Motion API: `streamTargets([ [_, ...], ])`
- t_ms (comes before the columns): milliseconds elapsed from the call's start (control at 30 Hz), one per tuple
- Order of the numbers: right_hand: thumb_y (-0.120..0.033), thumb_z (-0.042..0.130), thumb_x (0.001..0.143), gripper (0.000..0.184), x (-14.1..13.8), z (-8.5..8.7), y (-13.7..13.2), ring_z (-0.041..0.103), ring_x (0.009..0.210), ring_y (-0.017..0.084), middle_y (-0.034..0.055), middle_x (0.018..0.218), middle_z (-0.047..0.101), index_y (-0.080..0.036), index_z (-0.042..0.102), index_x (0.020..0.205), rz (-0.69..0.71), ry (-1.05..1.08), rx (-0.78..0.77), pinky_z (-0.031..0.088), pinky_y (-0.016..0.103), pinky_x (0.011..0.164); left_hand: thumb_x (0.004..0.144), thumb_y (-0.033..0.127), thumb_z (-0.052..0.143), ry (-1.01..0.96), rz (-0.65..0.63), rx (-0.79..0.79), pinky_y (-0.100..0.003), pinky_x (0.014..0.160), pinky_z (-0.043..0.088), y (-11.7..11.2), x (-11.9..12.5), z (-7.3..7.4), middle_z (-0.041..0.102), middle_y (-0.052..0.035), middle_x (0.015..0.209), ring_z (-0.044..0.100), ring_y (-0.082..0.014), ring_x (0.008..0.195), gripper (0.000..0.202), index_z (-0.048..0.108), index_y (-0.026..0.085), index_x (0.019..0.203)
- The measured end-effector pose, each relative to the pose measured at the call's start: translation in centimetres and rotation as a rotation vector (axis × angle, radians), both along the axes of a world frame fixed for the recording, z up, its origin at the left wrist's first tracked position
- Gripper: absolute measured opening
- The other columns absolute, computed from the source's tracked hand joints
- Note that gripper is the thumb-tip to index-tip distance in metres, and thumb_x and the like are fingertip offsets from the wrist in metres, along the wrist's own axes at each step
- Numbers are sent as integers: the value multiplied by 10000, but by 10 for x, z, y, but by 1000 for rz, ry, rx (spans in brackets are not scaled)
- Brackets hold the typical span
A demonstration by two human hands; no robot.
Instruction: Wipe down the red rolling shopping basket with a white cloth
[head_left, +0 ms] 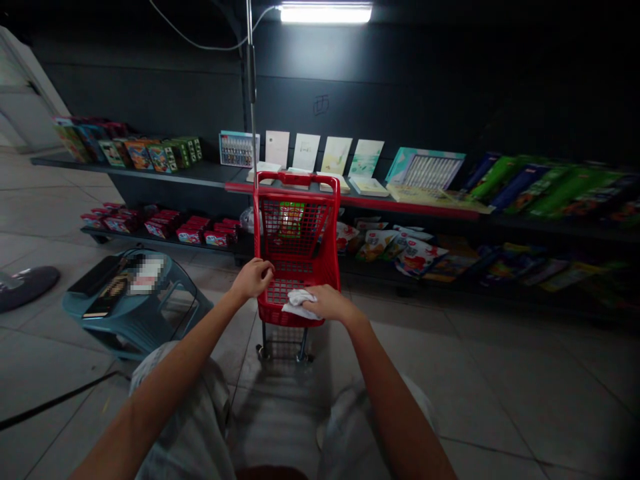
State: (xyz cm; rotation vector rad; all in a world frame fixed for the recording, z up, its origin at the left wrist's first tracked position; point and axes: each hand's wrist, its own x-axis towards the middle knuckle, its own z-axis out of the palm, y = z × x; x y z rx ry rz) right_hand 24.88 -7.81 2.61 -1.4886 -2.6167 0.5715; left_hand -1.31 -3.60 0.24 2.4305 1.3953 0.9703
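A small red plastic shopping cart (327,250) stands straight ahead of me, between my knees and the shelves. My left hand (253,279) is closed at the left rim of its basket, with the fingers curled over the edge; their undersides are hidden. In my right hand (327,303) is a crumpled white cloth (300,299), pressed to the near lower end of the basket. Part of the cloth hangs below my fingers.
To the left, a blue-grey plastic stool (135,327) bears a dark phone (107,298) and other items. Behind the cart, a shelf (200,173) holds books, boxes and snack bags. A thin metal pole (251,73) rises behind the cart. A person's shoe (35,287) shows at far left.
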Motion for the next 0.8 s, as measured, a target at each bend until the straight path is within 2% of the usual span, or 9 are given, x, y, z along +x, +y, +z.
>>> streamTargets([
  [100, -377, 587, 958, 295, 1, -5, -9, 704, 988, 239, 90, 1111, 767, -225, 753, 1149, -60, 16, 68, 446, 269, 795, 951, 259, 474, -46, -9, -4, -363, 942, 548, -1, -2, -2, 768, -63, 931, 673, -223, 964, 289, 760, 220, 949],
  [200, -354, 567, 972, 427, -17, -15, -26, 658, 1136, 259, 121, 1331, 674, -224, 647, 1371, -63, 95, 207, 477, 305, 902, 972, 286, 446, -150, -1, 6, -353, 964, 542, -3, -4, -8, 759, -62, 954, 679, -208, 982, 308, 745, 216, 965],
  [267, -345, 583, 962, 505, -32, -22, -40, 615, 1208, 270, 139, 1404, 616, -215, 588, 1450, 3, 138, 295, 469, 333, 999, 992, 318, 418, -219, 20, 16, -355, 974, 541, -5, -6, -12, 752, -65, 973, 679, -205, 995, 331, 733, 217, 965],
  [333, -359, 630, 929, 586, -44, -27, -52, 583, 1233, 291, 154, 1377, 617, -193, 558, 1487, 108, 151, 351, 431, 376, 1091, 1005, 349, 399, -253, 19, 19, -370, 1015, 532, -7, -8, -14, 751, -65, 978, 674, -212, 1037, 352, 725, 225, 964],
  [433, -363, 634, 919, 641, -49, -25, -61, 569, 1224, 313, 175, 1320, 636, -143, 526, 1511, 193, 136, 378, 392, 423, 1135, 1006, 376, 398, -234, -55, 15, -409, 1137, 476, -8, -11, -16, 755, -57, 968, 665, -222, 1081, 356, 723, 240, 957],
  [500, -328, 551, 968, 568, -42, -19, -59, 590, 1202, 289, 172, 1329, 642, -140, 524, 1503, 166, 116, 322, 420, 390, 1088, 1003, 375, 391, -198, -109, 10, -435, 1194, 432, -8, -14, -17, 753, -53, 964, 669, -220, 1048, 359, 721, 243, 958],
  [600, -300, 443, 1022, 432, -21, -8, -47, 642, 1133, 237, 141, 1326, 664, -170, 592, 1406, 88, 64, 182, 455, 312, 961, 999, 357, 373, -158, -171, 41, -465, 1205, 420, -5, -19, -20, 740, -57, 953, 669, -217, 1003, 360, 709, 235, 951],
  [700, -313, 427, 1035, 332, 0, 1, -33, 676, 1035, 207, 101, 1182, 724, -182, 674, 1214, 40, 14, 89, 437, 269, 850, 1004, 318, 373, -170, -236, 128, -482, 1174, 438, -2, -22, -23, 720, -63, 931, 657, -213, 969, 344, 693, 211, 937],
  [800, -321, 449, 1030, 287, 7, 4, -27, 694, 982, 198, 83, 1081, 755, -191, 701, 1072, 8, -26, 70, 413, 255, 786, 1011, 289, 379, -181, -265, 168, -484, 1159, 441, -1, -23, -24, 702, -57, 908, 646, -206, 942, 327, 686, 200, 944],
])
